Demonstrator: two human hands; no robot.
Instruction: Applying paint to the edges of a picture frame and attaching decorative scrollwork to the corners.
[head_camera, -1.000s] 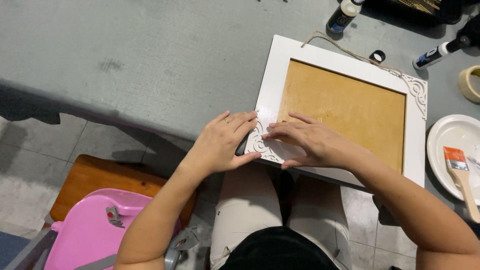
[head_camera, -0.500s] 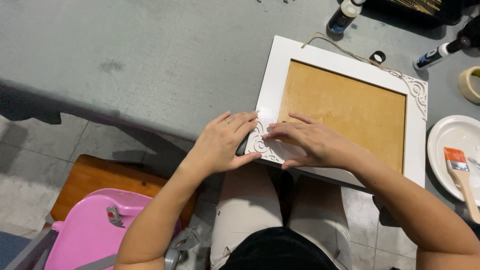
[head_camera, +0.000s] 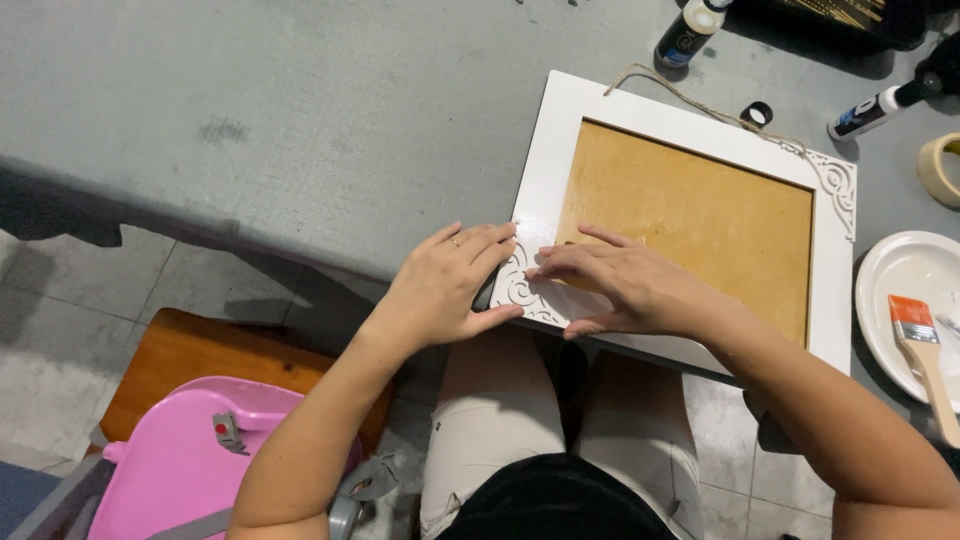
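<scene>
Your left hand (head_camera: 445, 290) and right hand (head_camera: 625, 290) press flat, fingers extended, gripping nothing, on the white frame's (head_camera: 560, 160) near scroll corner piece (head_camera: 522, 292); the far corner scroll (head_camera: 836, 180) is already seated.

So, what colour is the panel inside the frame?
Mustard brown; the frame around the panel is white. Head view shows it.

A white frame (head_camera: 545, 170) with scrollwork corners surrounds a tan board (head_camera: 690, 215); the table (head_camera: 300, 110) is grey.

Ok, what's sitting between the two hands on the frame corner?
In the head view, a white scrolled corner ornament lies between the left hand and right hand, on the white frame; both hands touch it.
</scene>
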